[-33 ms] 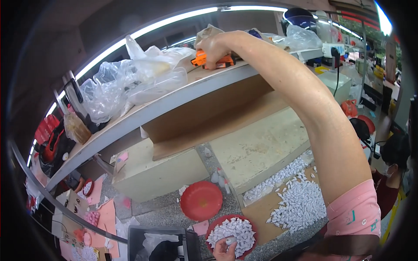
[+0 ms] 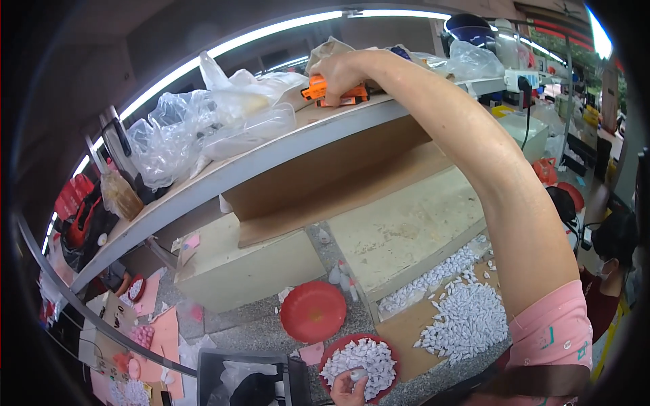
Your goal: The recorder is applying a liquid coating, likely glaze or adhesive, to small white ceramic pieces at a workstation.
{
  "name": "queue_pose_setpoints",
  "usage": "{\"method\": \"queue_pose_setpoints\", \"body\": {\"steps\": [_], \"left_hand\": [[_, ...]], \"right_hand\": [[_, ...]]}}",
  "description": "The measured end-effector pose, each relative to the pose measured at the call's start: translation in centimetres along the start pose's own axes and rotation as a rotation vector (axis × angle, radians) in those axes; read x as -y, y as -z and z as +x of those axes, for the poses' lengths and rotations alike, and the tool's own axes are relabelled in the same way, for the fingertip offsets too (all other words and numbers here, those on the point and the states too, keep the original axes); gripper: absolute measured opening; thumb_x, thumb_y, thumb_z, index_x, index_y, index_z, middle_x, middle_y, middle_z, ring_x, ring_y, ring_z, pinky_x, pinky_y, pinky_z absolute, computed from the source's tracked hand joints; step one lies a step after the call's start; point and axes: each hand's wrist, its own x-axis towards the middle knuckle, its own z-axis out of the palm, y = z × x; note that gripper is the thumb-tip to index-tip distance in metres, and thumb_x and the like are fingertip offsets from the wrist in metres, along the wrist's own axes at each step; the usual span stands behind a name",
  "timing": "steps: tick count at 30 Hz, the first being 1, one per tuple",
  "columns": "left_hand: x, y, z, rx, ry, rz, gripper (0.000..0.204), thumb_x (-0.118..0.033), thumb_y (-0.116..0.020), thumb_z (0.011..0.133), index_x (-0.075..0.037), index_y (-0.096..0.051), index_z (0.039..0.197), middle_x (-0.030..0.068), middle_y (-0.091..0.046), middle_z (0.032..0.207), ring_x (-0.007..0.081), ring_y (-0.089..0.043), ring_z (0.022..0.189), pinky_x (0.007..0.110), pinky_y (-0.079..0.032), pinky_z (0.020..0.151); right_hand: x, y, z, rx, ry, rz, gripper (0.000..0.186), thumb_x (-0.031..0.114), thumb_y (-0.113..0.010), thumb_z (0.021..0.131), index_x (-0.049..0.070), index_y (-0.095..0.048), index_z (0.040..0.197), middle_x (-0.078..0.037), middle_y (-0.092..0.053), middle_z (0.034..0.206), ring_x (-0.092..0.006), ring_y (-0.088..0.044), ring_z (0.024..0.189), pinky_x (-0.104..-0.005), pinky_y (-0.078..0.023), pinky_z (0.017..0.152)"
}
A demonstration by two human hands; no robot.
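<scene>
My right arm reaches up to the shelf (image 2: 233, 162), where my right hand (image 2: 338, 73) is closed over an orange object with black parts (image 2: 314, 88). Fingers cover much of that object, so its kind does not show. Low in the picture, my left hand (image 2: 348, 391) pinches a small grey-white rounded piece (image 2: 358, 373) above a red bowl (image 2: 326, 352). Small white pieces (image 2: 365, 357) are heaped in this bowl. A second red bowl (image 2: 313, 312), with a yellowish patch on its bottom, sits just beyond it.
Crumpled clear plastic bags (image 2: 172, 139) crowd the shelf's left part. Beneath the shelf stand two pale boxes (image 2: 250, 271). White pieces (image 2: 467, 321) lie spread on brown board at right. A dark bin (image 2: 292, 379) stands beside my left hand; another person (image 2: 609, 271) is at far right.
</scene>
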Motion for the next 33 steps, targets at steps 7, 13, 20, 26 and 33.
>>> {"method": "queue_pose_setpoints", "body": {"steps": [7,13,20,26,33], "left_hand": [[0.2,-0.3,1.4,-0.025,-0.044,0.11,0.029,0.008,-0.066,0.079,0.001,-0.057,0.105,0.004,-0.059,0.097,0.0111,-0.057,0.087,0.025,-0.05,0.077],[-0.8,-1.9,2.2,0.032,-0.095,0.049,0.031,0.011,-0.064,0.079,0.0,-0.056,0.107,0.0083,-0.058,0.106,0.0147,-0.057,0.098,0.028,-0.049,0.085],[-2.3,-3.1,1.2,0.115,-0.1,-0.011,0.031,0.012,-0.062,0.079,-0.001,-0.056,0.106,0.007,-0.058,0.104,0.0138,-0.057,0.092,0.027,-0.049,0.081],[-4.2,-3.3,1.7,0.142,-0.032,-0.287,0.033,0.015,-0.065,0.073,0.003,-0.052,0.102,0.0179,-0.064,0.1,0.0223,-0.063,0.095,0.034,-0.053,0.083],[-9.0,-4.5,4.3,0.175,-0.253,-0.308,0.035,0.013,-0.065,0.073,0.002,-0.052,0.103,0.0195,-0.063,0.103,0.0215,-0.063,0.092,0.033,-0.052,0.083]], "right_hand": [[-0.4,-0.2,-2.0,-0.115,0.113,0.234,0.058,0.021,-0.071,0.058,0.005,-0.058,0.112,-0.012,-0.064,0.095,-0.0232,-0.06,0.087,-0.0316,-0.047,0.078],[-1.1,0.4,-2.7,-0.006,0.049,0.286,0.06,0.017,-0.076,0.056,0.007,-0.057,0.112,-0.01,-0.063,0.093,-0.0227,-0.061,0.083,-0.0337,-0.048,0.077],[-0.1,2.1,-3.0,0.275,-0.131,0.262,0.047,0.011,-0.074,0.058,0.005,-0.06,0.102,-0.01,-0.064,0.092,-0.0233,-0.062,0.081,-0.0366,-0.05,0.072],[0.5,1.3,-3.5,0.135,0.006,0.262,0.051,0.004,-0.074,0.055,0.004,-0.057,0.103,-0.011,-0.065,0.089,-0.0242,-0.063,0.081,-0.0355,-0.049,0.073],[0.1,0.5,-5.6,-0.145,0.098,0.194,0.058,0.01,-0.074,0.057,0.004,-0.057,0.112,-0.014,-0.065,0.092,-0.0253,-0.063,0.082,-0.0343,-0.05,0.076]]}}
